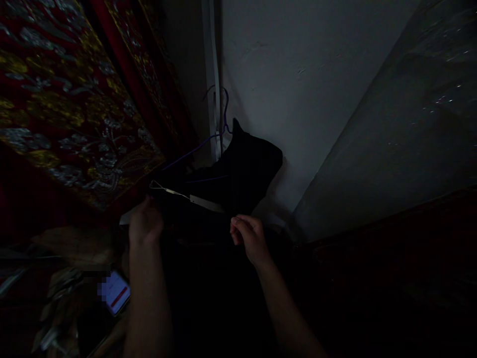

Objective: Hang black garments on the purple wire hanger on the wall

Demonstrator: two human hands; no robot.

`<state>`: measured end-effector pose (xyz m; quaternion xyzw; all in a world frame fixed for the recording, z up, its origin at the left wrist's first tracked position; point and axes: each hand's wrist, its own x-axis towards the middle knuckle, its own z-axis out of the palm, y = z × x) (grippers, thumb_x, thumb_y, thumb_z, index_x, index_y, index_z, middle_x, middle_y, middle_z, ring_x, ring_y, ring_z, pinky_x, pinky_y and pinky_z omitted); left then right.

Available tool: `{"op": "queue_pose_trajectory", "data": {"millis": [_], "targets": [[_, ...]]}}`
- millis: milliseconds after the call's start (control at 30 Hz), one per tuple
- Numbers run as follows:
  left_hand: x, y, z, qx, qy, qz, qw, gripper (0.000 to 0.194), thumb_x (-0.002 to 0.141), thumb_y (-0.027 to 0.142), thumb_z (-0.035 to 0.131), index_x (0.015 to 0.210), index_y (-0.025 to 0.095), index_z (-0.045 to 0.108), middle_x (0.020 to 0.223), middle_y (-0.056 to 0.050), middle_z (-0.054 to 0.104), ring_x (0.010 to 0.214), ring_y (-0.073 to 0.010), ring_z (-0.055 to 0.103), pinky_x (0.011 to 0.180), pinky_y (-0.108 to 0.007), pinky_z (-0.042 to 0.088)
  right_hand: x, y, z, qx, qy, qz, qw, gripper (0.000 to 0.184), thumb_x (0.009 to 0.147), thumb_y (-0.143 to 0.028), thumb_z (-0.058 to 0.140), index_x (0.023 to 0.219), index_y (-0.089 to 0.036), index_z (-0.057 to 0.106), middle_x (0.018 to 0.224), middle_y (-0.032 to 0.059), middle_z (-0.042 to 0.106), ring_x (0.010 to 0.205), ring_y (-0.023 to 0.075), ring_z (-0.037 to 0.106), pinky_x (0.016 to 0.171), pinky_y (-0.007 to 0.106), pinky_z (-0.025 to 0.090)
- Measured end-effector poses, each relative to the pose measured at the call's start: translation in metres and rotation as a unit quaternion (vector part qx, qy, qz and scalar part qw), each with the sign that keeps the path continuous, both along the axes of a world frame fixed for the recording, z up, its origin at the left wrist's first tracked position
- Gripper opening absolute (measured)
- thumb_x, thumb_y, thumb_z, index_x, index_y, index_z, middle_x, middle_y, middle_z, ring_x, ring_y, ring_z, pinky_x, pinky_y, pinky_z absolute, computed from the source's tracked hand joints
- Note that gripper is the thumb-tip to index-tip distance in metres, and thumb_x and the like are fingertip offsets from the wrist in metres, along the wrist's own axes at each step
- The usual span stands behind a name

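A black garment (253, 164) hangs in dim light on a thin purple wire hanger (194, 149). A pale tag (204, 203) on a loop of string lies across its front. My right hand (249, 233) is closed in a pinch at the garment's front, just below the tag's right end, and seems to have the dark cloth between its fingers. At the garment's left side is my left hand (146, 221), blurred, its fingers mostly hidden. A white edge of something flat (126, 218) shows beside it.
Red cloth with gold and silver embroidery (74, 99) hangs at the left. Behind the hanger, a pale strip (215, 59) runs down the grey wall (298, 74). A lit phone (115, 292) lies low at the left among clutter. Clear plastic sheeting (421, 124) covers the right.
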<state>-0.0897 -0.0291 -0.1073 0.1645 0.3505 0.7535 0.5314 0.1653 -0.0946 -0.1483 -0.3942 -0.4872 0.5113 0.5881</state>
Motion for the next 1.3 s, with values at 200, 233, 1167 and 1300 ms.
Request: {"op": "queue_pose_trajectory", "data": {"millis": [200, 233, 1167, 1300], "targets": [[0.046, -0.009, -0.052, -0.059, 0.0, -0.015, 0.998, 0.013, 0.075, 0.014, 0.074, 0.073, 0.017, 0.062, 0.067, 0.002, 0.065, 0.064, -0.0112, 0.065, 0.066, -0.021, 0.05, 0.011, 0.012, -0.018, -0.017, -0.066, -0.072, 0.995, 0.038, 0.084, -0.047, 0.058, 0.058, -0.02, 0.056, 0.048, -0.0029, 0.048, 0.047, 0.0109, 0.043, 0.049, 0.025, 0.032], [0.051, -0.013, -0.05, -0.047, 0.004, -0.025, 0.999, 0.015, 0.071, 0.017, 0.078, 0.073, 0.017, 0.063, 0.068, 0.001, 0.066, 0.066, -0.012, 0.065, 0.067, -0.022, 0.051, 0.013, 0.014, -0.021, -0.015, -0.092, -0.092, 0.991, 0.038, 0.083, -0.047, 0.058, 0.056, -0.02, 0.055, 0.048, -0.0033, 0.046, 0.048, 0.0112, 0.042, 0.051, 0.026, 0.032], [0.032, -0.028, -0.021, 0.141, 0.695, -0.377, 0.595, 0.031, 0.097, 0.042, 0.055, 0.111, 0.021, 0.074, 0.111, -0.006, 0.077, 0.101, -0.0248, 0.07, 0.092, -0.034, 0.05, 0.048, 0.11, 0.07, 0.21, -0.26, -0.153, 0.93, 0.028, 0.086, -0.028, 0.051, 0.106, -0.019, 0.068, 0.11, 0.0088, 0.073, 0.107, 0.0237, 0.065, 0.098, 0.036, 0.047], [-0.003, -0.023, -0.015, 0.082, 0.699, -0.346, 0.621, 0.019, 0.081, 0.038, 0.072, 0.095, 0.026, 0.079, 0.098, -0.004, 0.079, 0.088, -0.0257, 0.072, 0.078, -0.032, 0.052, 0.044, 0.124, 0.054, 0.111, -0.304, -0.079, 0.943, 0.029, 0.084, -0.041, 0.055, 0.064, -0.021, 0.056, 0.065, 0.002, 0.061, 0.067, 0.0191, 0.058, 0.065, 0.031, 0.045]]}}
